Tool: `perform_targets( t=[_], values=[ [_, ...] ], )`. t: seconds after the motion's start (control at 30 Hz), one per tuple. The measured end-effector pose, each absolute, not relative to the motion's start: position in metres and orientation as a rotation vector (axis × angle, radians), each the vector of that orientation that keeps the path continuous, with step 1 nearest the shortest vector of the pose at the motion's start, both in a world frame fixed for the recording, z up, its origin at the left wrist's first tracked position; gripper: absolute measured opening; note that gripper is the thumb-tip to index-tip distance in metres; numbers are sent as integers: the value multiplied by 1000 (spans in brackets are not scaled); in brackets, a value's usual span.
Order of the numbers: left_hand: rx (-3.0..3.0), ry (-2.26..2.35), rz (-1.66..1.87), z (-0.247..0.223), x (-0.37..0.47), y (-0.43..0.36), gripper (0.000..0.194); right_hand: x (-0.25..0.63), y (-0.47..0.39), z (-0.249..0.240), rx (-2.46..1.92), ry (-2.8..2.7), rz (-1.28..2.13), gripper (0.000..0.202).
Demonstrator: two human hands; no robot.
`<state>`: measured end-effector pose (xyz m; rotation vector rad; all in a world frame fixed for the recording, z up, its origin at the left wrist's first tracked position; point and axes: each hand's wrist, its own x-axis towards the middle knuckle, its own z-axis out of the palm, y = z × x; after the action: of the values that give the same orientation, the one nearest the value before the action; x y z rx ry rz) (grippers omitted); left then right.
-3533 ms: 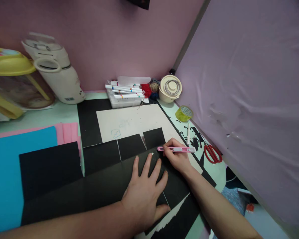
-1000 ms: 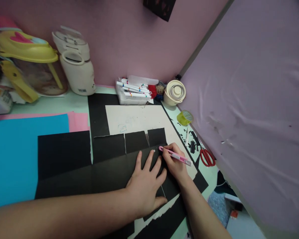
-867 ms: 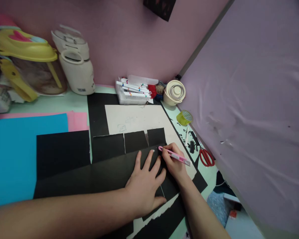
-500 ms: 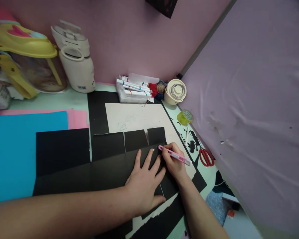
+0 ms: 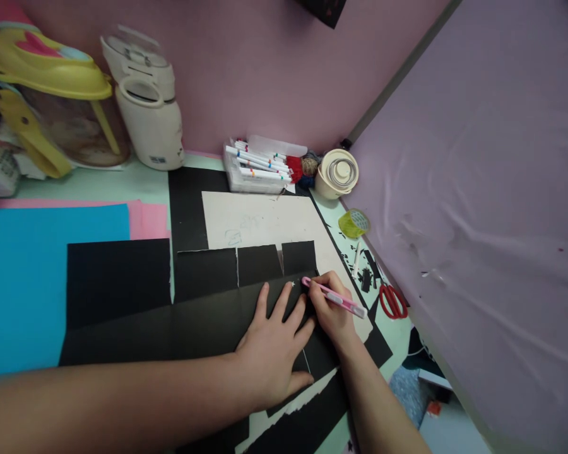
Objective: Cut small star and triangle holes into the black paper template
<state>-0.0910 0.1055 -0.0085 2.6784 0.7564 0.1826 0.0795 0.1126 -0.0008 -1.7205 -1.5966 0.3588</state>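
My left hand (image 5: pixel 274 347) lies flat with its fingers spread on a long black paper sheet (image 5: pixel 199 328). A small white star-shaped mark shows just past its fingertips. To its right, my right hand (image 5: pixel 331 309) is closed around a pink pen-like tool (image 5: pixel 336 297), whose tip end meets the sheet near its upper right edge. Behind the sheet's upper edge are black paper flaps (image 5: pixel 259 265) with narrow gaps between them. A larger black piece (image 5: pixel 118 277) extends on the left.
Red scissors (image 5: pixel 392 301), black scraps and green tape (image 5: pixel 353 223) lie at the right. A marker box (image 5: pixel 255 183), white bottle (image 5: pixel 154 135) and yellow-lidded container (image 5: pixel 57 69) stand along the wall. Blue paper (image 5: pixel 23 284) is at the left.
The view has shifted slightly. Both hands keep almost the same places on the black sheet, and the pink tool is still in my right hand.
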Motion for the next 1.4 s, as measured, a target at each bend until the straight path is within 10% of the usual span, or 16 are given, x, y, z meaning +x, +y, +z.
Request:
perform_targets(
  t=[1.4],
  values=[
    [2673, 762, 278, -13, -91, 104, 79, 80, 106, -3, -1641, -1461, 192, 14]
  ],
)
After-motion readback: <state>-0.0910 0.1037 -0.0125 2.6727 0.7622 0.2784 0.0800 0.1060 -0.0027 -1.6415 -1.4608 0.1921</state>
